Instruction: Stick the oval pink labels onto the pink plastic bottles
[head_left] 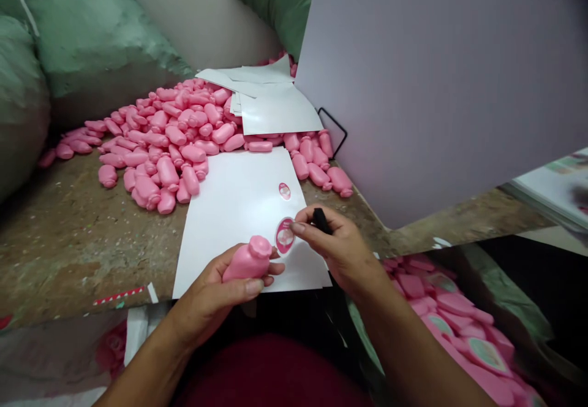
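In my left hand [220, 287] lies a small pink plastic bottle [248, 261], tilted with its neck toward the upper right; the fingers wrap round it. My right hand [333, 241] pinches an oval pink-and-white sticker [285, 236] by its right edge, just right of the bottle and apart from it. A short black object [321, 220], its kind unclear, is tucked in the same hand's curled fingers. Beneath both hands is a white sticker sheet [229, 192], on which one oval sticker [285, 191] shows near the right edge.
A heap of pink bottles [174, 125] covers the back of the worn table [59, 241]. Loose white sheets [280, 110] lie over some of them. A grey panel [436, 88] stands at the right, green sacks [96, 45] behind. Labelled pink bottles [459, 327] fill a sack at lower right.
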`<state>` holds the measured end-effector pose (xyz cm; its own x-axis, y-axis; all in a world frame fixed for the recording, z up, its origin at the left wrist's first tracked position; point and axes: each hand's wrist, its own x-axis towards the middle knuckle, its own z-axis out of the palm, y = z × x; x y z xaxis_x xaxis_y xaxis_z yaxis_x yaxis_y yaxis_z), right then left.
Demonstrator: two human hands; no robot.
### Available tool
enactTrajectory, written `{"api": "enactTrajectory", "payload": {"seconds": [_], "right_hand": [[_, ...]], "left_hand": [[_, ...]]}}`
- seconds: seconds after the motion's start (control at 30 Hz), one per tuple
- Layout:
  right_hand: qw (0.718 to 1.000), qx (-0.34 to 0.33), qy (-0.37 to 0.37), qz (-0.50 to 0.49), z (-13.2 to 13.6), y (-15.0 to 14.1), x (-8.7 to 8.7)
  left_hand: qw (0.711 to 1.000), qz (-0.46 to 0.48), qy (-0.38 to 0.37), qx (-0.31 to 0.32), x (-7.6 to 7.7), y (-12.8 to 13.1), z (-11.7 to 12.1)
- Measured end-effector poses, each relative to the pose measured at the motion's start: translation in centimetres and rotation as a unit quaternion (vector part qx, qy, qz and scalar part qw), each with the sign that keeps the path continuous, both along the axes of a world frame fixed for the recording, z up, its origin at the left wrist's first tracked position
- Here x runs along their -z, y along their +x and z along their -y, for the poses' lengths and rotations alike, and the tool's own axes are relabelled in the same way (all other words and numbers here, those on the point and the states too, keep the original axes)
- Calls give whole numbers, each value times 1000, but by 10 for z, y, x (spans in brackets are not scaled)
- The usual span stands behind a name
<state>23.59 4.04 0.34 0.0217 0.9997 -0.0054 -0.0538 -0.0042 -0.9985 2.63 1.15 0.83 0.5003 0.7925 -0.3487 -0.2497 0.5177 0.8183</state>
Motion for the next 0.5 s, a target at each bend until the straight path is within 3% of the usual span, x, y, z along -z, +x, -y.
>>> {"api": "enactTrajectory", "payload": {"seconds": [0.13,0.23,0.33,0.5], "right_hand": [[995,33,-32,-90,5,-5,-1],[990,12,-57,-131,10,-6,-5],[991,-46,-80,-94,14,-7,-6],[993,-95,-64,-23,18,-10,0]], "left_hand": [[996,-1,-46,-80,-2,5,0],[986,8,-69,-148,-2,7,-3],[977,12,-77,-200,-3,9,-6],[976,-31,-23,-213,-8,17,-6]]}}
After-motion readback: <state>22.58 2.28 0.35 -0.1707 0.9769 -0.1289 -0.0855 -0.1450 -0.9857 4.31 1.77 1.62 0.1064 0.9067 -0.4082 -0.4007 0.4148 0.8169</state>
